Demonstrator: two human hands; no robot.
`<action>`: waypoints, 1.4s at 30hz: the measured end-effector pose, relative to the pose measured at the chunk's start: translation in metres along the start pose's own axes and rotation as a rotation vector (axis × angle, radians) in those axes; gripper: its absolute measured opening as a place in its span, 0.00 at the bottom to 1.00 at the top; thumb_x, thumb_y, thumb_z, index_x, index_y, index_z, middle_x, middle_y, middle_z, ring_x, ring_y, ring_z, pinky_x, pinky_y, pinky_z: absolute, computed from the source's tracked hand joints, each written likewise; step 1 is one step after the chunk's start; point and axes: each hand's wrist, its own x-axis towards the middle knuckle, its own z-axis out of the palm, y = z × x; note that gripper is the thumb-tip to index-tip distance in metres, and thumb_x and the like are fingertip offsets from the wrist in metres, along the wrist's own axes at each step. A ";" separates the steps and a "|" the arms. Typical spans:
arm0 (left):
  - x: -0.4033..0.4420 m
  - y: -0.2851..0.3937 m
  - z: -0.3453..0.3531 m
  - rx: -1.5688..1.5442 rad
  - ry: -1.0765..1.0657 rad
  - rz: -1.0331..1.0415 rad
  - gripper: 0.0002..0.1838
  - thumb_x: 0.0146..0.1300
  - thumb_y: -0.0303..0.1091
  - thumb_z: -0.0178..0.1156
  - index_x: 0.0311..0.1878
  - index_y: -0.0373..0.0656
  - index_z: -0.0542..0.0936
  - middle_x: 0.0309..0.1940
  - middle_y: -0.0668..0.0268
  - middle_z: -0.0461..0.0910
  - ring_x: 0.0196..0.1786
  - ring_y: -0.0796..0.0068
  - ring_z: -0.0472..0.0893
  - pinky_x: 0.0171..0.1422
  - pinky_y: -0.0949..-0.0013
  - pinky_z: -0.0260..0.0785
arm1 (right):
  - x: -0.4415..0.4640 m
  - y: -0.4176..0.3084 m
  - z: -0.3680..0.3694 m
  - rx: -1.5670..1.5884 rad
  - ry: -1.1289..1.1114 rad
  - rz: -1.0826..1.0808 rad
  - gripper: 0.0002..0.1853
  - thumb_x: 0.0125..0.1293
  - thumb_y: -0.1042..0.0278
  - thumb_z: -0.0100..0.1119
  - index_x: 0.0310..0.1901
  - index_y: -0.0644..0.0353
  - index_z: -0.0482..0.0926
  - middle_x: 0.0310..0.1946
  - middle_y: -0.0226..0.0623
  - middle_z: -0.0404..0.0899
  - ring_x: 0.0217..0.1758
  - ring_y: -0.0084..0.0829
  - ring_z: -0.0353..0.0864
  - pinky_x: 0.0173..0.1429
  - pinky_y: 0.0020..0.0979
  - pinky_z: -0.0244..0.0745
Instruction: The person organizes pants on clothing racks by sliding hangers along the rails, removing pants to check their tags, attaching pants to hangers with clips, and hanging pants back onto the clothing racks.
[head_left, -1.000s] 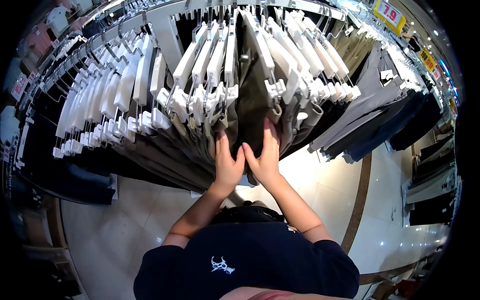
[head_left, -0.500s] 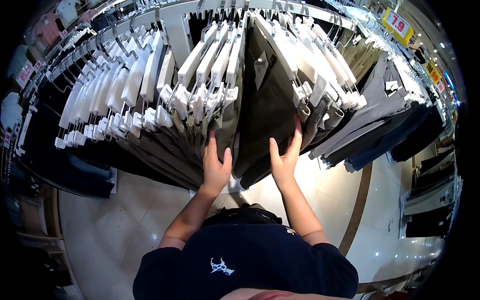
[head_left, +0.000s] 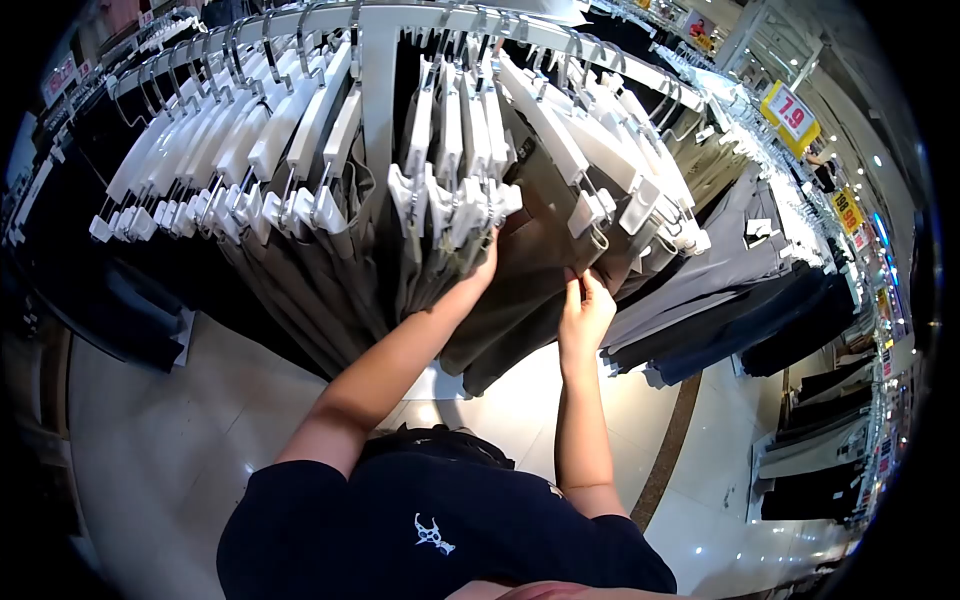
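Trousers on white clip hangers (head_left: pixel 470 130) hang from a curved metal rail. My left hand (head_left: pixel 487 262) reaches in among them, beside the middle group of hangers; its fingers are mostly hidden behind the hanger clips and cloth. Dark olive trousers (head_left: pixel 530 270) hang between my two hands. With thumb and fingers pinched together, my right hand (head_left: pixel 588 295) holds the edge of these trousers just below the clip of a white hanger (head_left: pixel 550 120).
More hangers with brown trousers (head_left: pixel 290 280) fill the rail's left side. Grey trousers (head_left: pixel 700 270) and navy ones hang at the right. A yellow-edged price sign (head_left: pixel 790 112) stands upper right. Pale floor tiles (head_left: pixel 190 420) show below.
My left hand has moved right and up in among the trousers. My right hand has closed from a spread pose onto the cloth. The view has shifted, and the middle hangers are bunched closer.
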 end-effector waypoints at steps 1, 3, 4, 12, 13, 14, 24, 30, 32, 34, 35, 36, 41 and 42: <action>0.008 -0.007 0.006 0.042 0.048 -0.017 0.17 0.64 0.42 0.52 0.49 0.39 0.75 0.47 0.58 0.77 0.50 0.63 0.74 0.58 0.65 0.62 | -0.001 0.002 -0.003 0.175 -0.045 0.170 0.05 0.62 0.73 0.55 0.36 0.65 0.76 0.24 0.33 0.73 0.28 0.22 0.69 0.34 0.26 0.67; 0.024 -0.032 0.019 0.059 0.091 -0.062 0.19 0.64 0.44 0.51 0.50 0.39 0.73 0.47 0.58 0.76 0.50 0.63 0.73 0.56 0.65 0.63 | -0.006 0.008 -0.006 0.348 -0.077 0.349 0.06 0.64 0.72 0.54 0.36 0.66 0.76 0.25 0.32 0.74 0.28 0.19 0.68 0.35 0.24 0.66; 0.030 -0.046 0.026 -0.033 0.058 -0.118 0.20 0.65 0.45 0.51 0.51 0.39 0.72 0.47 0.58 0.75 0.49 0.64 0.73 0.55 0.66 0.64 | -0.009 0.017 -0.004 0.564 -0.038 0.379 0.07 0.66 0.71 0.52 0.37 0.66 0.76 0.29 0.30 0.76 0.30 0.17 0.70 0.37 0.22 0.67; 0.023 -0.008 -0.002 -1.001 -0.553 -0.534 0.29 0.67 0.37 0.50 0.66 0.37 0.52 0.50 0.61 0.69 0.37 0.77 0.76 0.39 0.75 0.68 | -0.006 0.027 -0.021 1.153 0.106 0.514 0.13 0.71 0.66 0.44 0.43 0.68 0.73 0.38 0.37 0.79 0.39 0.25 0.77 0.46 0.25 0.72; 0.018 -0.008 -0.004 -1.028 -0.544 -0.557 0.31 0.66 0.34 0.53 0.67 0.37 0.51 0.46 0.63 0.71 0.34 0.80 0.73 0.35 0.79 0.66 | -0.005 0.029 -0.021 1.158 0.101 0.513 0.13 0.71 0.66 0.44 0.44 0.68 0.73 0.38 0.37 0.79 0.39 0.25 0.78 0.47 0.25 0.72; 0.016 -0.010 -0.006 -0.990 -0.588 -0.520 0.32 0.65 0.33 0.54 0.67 0.37 0.50 0.43 0.65 0.72 0.33 0.81 0.72 0.34 0.79 0.65 | -0.005 0.030 -0.021 1.162 0.100 0.507 0.13 0.71 0.66 0.44 0.44 0.68 0.73 0.38 0.37 0.79 0.39 0.25 0.78 0.47 0.25 0.72; 0.010 -0.038 0.023 -0.398 -0.257 -0.118 0.43 0.50 0.35 0.69 0.66 0.38 0.56 0.57 0.56 0.65 0.56 0.65 0.69 0.58 0.62 0.64 | -0.009 0.038 -0.021 1.223 0.071 0.536 0.13 0.70 0.65 0.46 0.43 0.67 0.73 0.40 0.39 0.79 0.40 0.28 0.79 0.48 0.28 0.74; 0.005 -0.002 0.014 -0.387 -0.399 -0.114 0.54 0.47 0.41 0.71 0.69 0.37 0.45 0.61 0.49 0.60 0.63 0.58 0.64 0.65 0.60 0.58 | -0.011 0.036 -0.018 1.224 0.019 0.554 0.12 0.69 0.64 0.47 0.43 0.66 0.73 0.40 0.37 0.79 0.40 0.26 0.78 0.48 0.26 0.72; 0.008 0.004 0.015 -0.214 -0.324 0.032 0.59 0.44 0.47 0.71 0.69 0.35 0.41 0.61 0.49 0.59 0.64 0.54 0.62 0.68 0.62 0.53 | -0.009 0.032 -0.016 1.228 0.024 0.576 0.12 0.69 0.64 0.47 0.43 0.66 0.73 0.40 0.37 0.79 0.40 0.25 0.78 0.48 0.26 0.72; 0.010 0.009 0.018 -0.204 -0.300 0.014 0.59 0.45 0.48 0.71 0.69 0.34 0.42 0.61 0.49 0.60 0.64 0.54 0.62 0.68 0.62 0.52 | -0.010 0.029 -0.015 1.229 0.022 0.602 0.12 0.69 0.64 0.47 0.42 0.66 0.73 0.40 0.37 0.79 0.40 0.25 0.78 0.48 0.26 0.72; 0.011 0.010 0.019 -0.195 -0.276 -0.001 0.58 0.45 0.48 0.71 0.69 0.33 0.42 0.60 0.49 0.61 0.64 0.53 0.62 0.69 0.63 0.51 | -0.010 0.028 -0.014 1.228 0.025 0.600 0.12 0.69 0.64 0.47 0.42 0.66 0.73 0.40 0.36 0.79 0.40 0.25 0.78 0.47 0.26 0.72; 0.015 0.007 0.021 -0.173 -0.246 0.040 0.58 0.45 0.48 0.70 0.69 0.33 0.42 0.59 0.48 0.63 0.63 0.53 0.63 0.67 0.62 0.54 | -0.010 0.028 -0.013 1.228 0.031 0.598 0.12 0.69 0.65 0.47 0.42 0.66 0.73 0.40 0.36 0.79 0.40 0.24 0.78 0.47 0.26 0.72; 0.024 0.004 0.018 -0.312 -0.319 -0.007 0.56 0.46 0.43 0.70 0.69 0.36 0.43 0.54 0.48 0.67 0.59 0.57 0.68 0.64 0.62 0.57 | -0.013 0.038 -0.009 1.243 0.034 0.621 0.12 0.69 0.65 0.48 0.43 0.66 0.73 0.38 0.35 0.78 0.39 0.23 0.77 0.46 0.24 0.71; 0.027 -0.011 0.034 -0.244 -0.207 0.100 0.54 0.47 0.42 0.70 0.69 0.37 0.44 0.52 0.50 0.69 0.57 0.59 0.69 0.63 0.62 0.59 | -0.013 0.039 -0.010 1.233 0.011 0.606 0.12 0.69 0.65 0.47 0.42 0.66 0.73 0.38 0.35 0.78 0.39 0.23 0.77 0.46 0.24 0.71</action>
